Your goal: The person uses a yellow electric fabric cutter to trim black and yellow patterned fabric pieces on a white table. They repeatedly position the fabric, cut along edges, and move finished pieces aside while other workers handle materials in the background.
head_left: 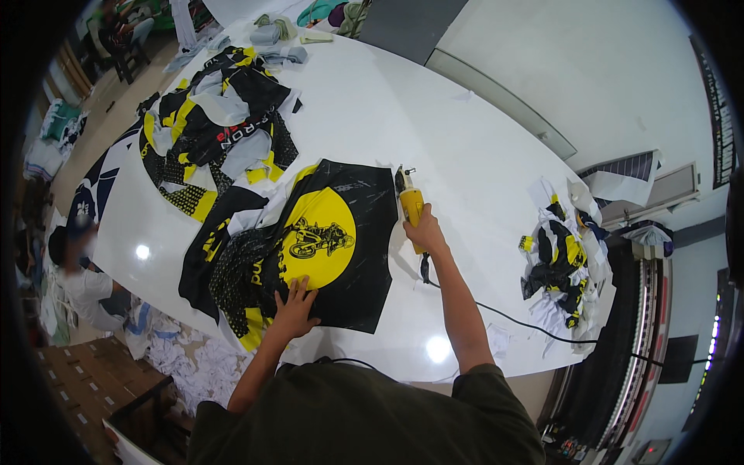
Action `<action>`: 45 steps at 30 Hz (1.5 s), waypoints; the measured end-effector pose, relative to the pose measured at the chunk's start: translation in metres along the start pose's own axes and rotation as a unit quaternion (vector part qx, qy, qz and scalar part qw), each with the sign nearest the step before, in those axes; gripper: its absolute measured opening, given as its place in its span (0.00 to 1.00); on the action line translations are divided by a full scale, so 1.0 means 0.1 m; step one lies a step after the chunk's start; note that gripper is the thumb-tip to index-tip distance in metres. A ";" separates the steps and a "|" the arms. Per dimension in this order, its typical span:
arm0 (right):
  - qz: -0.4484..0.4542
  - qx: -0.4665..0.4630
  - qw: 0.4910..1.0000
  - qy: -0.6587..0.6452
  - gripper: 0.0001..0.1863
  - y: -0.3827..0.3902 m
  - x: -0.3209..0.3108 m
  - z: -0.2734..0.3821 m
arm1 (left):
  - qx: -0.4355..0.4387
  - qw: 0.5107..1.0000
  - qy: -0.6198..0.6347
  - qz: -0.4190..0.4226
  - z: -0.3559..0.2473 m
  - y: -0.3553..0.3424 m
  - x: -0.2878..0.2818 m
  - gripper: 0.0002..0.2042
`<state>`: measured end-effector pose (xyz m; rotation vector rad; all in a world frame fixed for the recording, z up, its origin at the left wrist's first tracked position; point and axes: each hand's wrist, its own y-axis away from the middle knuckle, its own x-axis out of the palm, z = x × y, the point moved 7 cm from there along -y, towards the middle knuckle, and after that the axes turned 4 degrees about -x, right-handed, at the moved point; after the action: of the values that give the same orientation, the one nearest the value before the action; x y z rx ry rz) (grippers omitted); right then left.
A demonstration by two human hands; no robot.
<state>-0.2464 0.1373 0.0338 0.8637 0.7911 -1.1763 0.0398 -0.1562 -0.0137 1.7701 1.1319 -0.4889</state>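
A black and yellow printed fabric panel [364, 256] with a motorbike in a yellow circle lies spread on the white table [465, 310]. My left hand [296, 308] rests flat on its near part, fingers apart. My right hand [425, 231] is wrapped round the yellow body of an electric fabric cutter [412, 205]. The cutter's metal head stands at the panel's far right corner; whether the blade touches cloth I cannot tell. A black cord [511, 316] runs from the cutter across the table to the right. More dotted black and yellow cloth [244, 260] bunches to the left of the panel.
A heap of black, yellow and white printed pieces [225, 116] lies at the far left of the table. Scraps [562, 260] pile up at the right edge. White offcuts [182, 364] cover the floor at left, near another person [85, 287]. Folded cloths [271, 35] sit at the far end.
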 end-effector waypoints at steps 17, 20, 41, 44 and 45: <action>-0.005 -0.005 1.000 -0.005 0.38 -0.68 -0.18 0.01 | -0.037 0.959 -0.003 -0.280 0.01 -0.12 -0.58 0.27; 0.006 0.030 0.998 -0.050 0.37 -0.08 -0.28 -0.28 | -0.098 0.960 -0.013 -0.263 -0.07 -0.09 -0.63 0.24; -0.178 0.234 0.850 -0.437 0.24 3.25 -0.59 -1.53 | 0.206 0.642 0.429 -0.601 0.59 0.85 -5.49 0.20; -0.179 0.234 0.845 -0.446 0.23 3.26 -0.52 -1.43 | 0.113 0.589 0.098 -0.794 0.98 0.99 -5.30 0.29; -0.175 0.233 0.845 -0.448 0.22 3.27 -0.49 -1.40 | 0.113 0.612 0.050 -0.781 1.10 0.89 -5.07 0.31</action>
<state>0.0526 0.3346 0.0620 0.4412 -0.1414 -1.9281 -0.1177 -0.5063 0.3464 0.4474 2.6192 -1.5652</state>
